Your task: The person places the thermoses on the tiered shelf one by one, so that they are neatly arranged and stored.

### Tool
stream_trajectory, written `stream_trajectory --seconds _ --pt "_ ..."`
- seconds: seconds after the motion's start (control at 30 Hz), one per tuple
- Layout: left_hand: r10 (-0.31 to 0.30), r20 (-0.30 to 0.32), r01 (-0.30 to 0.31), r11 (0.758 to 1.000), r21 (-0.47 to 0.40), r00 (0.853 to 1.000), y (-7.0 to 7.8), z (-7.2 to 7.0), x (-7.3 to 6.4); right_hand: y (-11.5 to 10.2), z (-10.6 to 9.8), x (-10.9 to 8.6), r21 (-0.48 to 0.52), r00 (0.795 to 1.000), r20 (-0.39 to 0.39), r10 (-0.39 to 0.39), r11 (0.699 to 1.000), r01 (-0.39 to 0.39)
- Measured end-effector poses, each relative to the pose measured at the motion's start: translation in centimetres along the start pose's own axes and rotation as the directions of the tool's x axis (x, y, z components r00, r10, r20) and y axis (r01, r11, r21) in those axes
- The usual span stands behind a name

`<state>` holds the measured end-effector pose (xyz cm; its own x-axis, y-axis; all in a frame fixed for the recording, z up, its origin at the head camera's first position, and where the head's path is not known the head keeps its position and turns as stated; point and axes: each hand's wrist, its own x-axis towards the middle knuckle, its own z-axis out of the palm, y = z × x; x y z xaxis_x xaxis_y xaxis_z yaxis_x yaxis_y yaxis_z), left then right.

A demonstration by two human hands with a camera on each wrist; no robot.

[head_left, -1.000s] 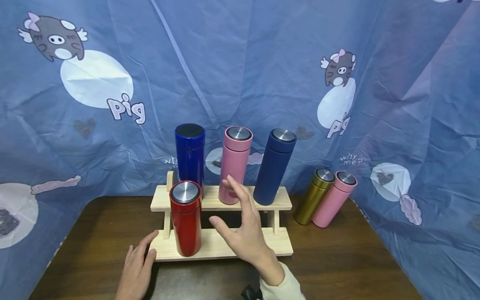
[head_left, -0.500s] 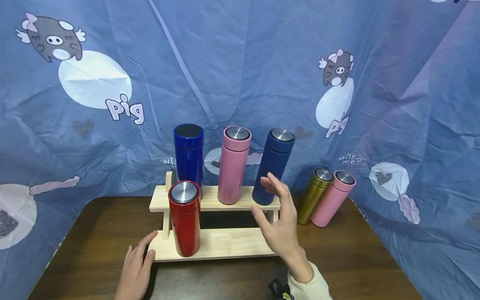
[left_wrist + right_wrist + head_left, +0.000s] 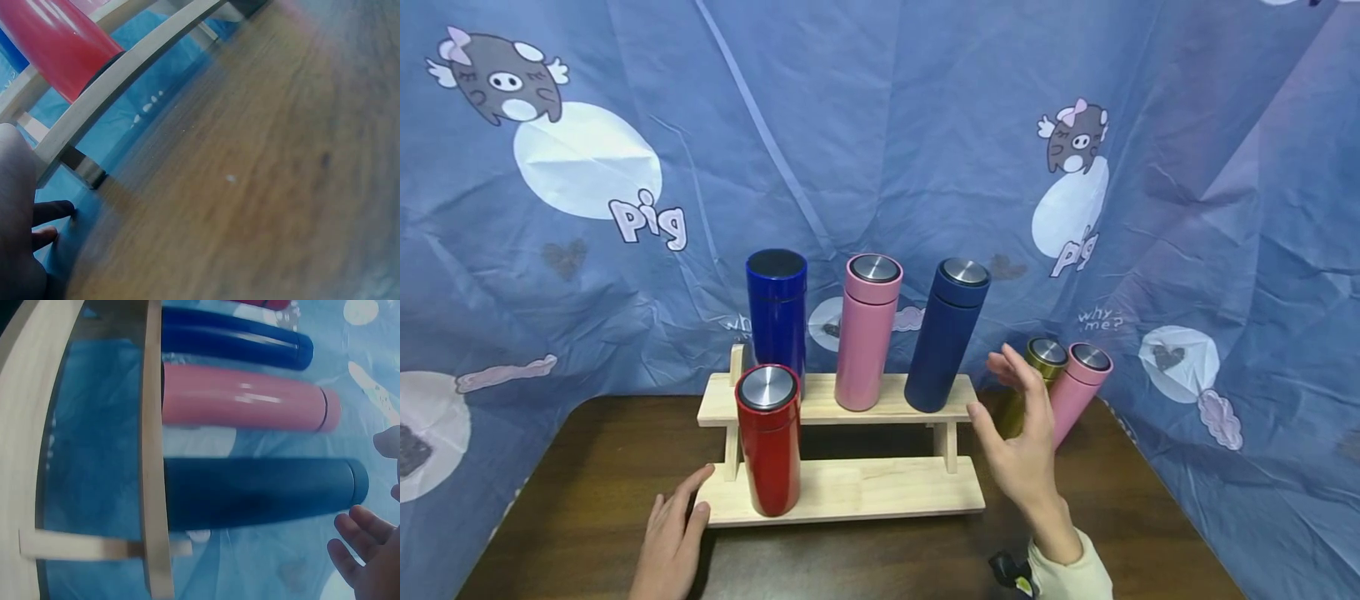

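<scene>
A two-tier wooden rack point(image 3: 887, 492) stands on the table. On its lower tier, to the left, is a red thermos flask point(image 3: 775, 458). The upper tier bears a bright blue flask point(image 3: 777, 325), a pink flask point(image 3: 868, 333) and a navy flask point(image 3: 943, 342), all upright. My left hand point(image 3: 666, 542) lies beside the rack's left end, fingertips at its corner. My right hand point(image 3: 1022, 450) is raised at the rack's right end, fingers spread and holding nothing. Behind it, partly hidden, stands a gold flask point(image 3: 1047, 354), next to a second pink flask point(image 3: 1078, 387).
The dark wooden table point(image 3: 1120, 517) has a rounded back edge. A blue cloth point(image 3: 850, 125) printed with pigs hangs close behind the rack and along both sides. A pale sleeve point(image 3: 1070, 569) and a small black device point(image 3: 1011, 575) are at my right wrist.
My right hand has moved right, from in front of the pink flask on the rack, past the navy flask, to in front of the gold one. My left hand stays at the rack's corner.
</scene>
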<state>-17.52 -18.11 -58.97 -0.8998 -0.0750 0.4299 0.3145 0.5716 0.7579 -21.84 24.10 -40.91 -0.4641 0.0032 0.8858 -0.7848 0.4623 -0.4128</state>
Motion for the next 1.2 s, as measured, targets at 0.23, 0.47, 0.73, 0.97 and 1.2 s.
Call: stream_trajectory --seconds 0.23,0.47,0.73,0.97,1.2 --pt "0.001 -0.003 -0.001 1.000 -0.007 1.000 0.1 0.1 -0.1 1.0 -1.9 0.5 -0.029 0.999 -0.037 0.022 0.999 -0.023" --pt "-0.002 -0.012 0.002 1.000 -0.005 1.000 0.1 0.2 -0.1 1.8 -3.5 0.5 -0.052 0.994 -0.087 0.063 0.996 -0.067" --pt "0.002 -0.016 -0.002 1.000 -0.007 1.000 0.1 0.3 -0.1 2.3 -5.8 0.8 -0.071 0.978 -0.155 0.137 0.986 -0.149" --pt "0.021 -0.037 -0.021 1.000 -0.005 0.999 -0.1 0.4 -0.2 3.9 -7.7 0.8 -0.154 0.958 -0.228 0.174 0.965 -0.211" --pt "0.017 -0.033 -0.017 1.000 0.002 0.999 -0.2 0.2 -0.1 3.9 -8.8 1.1 -0.206 0.926 -0.292 0.240 0.930 -0.306"
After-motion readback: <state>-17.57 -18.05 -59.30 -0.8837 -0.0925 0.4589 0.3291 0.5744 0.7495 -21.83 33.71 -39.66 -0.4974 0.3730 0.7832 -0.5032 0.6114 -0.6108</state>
